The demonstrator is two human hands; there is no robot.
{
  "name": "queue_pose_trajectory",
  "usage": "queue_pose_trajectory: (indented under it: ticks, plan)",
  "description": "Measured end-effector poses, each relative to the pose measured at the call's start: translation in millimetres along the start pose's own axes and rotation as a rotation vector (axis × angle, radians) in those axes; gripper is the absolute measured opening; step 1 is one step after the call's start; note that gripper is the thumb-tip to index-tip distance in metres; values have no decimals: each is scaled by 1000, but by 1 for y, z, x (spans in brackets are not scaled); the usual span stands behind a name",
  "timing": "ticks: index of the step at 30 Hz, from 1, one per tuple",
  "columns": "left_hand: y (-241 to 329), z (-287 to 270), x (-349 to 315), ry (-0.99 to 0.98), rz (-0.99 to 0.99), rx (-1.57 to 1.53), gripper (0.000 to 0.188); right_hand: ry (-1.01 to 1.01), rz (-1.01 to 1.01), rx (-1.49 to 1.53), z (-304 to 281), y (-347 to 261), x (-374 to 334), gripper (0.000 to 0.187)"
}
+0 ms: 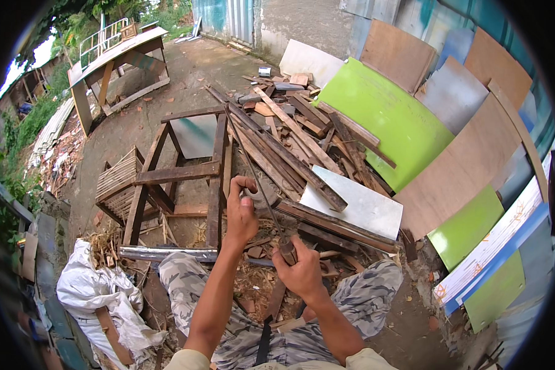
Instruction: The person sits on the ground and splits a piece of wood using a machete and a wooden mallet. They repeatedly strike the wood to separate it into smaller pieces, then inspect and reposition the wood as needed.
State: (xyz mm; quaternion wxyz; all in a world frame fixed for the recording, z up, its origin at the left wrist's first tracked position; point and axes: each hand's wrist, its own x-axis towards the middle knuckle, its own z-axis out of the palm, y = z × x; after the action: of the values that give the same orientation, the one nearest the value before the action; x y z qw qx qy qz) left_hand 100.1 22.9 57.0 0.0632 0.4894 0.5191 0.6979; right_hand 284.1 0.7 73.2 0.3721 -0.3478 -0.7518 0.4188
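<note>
Outdoor yard, scrap timber pile (296, 132) lying beyond hands. Long thin metal rod (253, 166) gripped at wooden handle (287, 250) by right hand (302, 271), closed. Left hand (242, 213) closed around small grey object, just left of rod. Wooden frame (185, 176) left of hands.

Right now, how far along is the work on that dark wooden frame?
Done: the wooden frame looks roughly assembled, its crosspieces in place. In hand: the left hand steadies a small piece beside it; the right hand grips a long thin tool. Left: much scrap timber lies unused.
</note>
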Motion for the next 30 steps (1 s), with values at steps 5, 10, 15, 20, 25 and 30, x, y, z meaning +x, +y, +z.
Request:
queue_pose_trajectory:
  ticks: [5,10,15,20,25,30]
  plan:
    - [3,-2,0,-34,4,-11,63,-73,36,61,-5,6,1,29]
    - [-3,0,-3,-37,-34,2,66,-90,107,80,-8,0,3,31]
    - [41,-7,27,177,230,59,56,-75,122,-3,-10,1,6,36]
    - [161,-4,116,-21,814,656,47,-10,116,35,-9,3,13,21]
    - [161,35,106,-488,938,844,64,-27,24,11,-7,-10,22,24]
    - [183,36,117,-412,799,913,63,-34,74,-12,-13,-10,30,28]
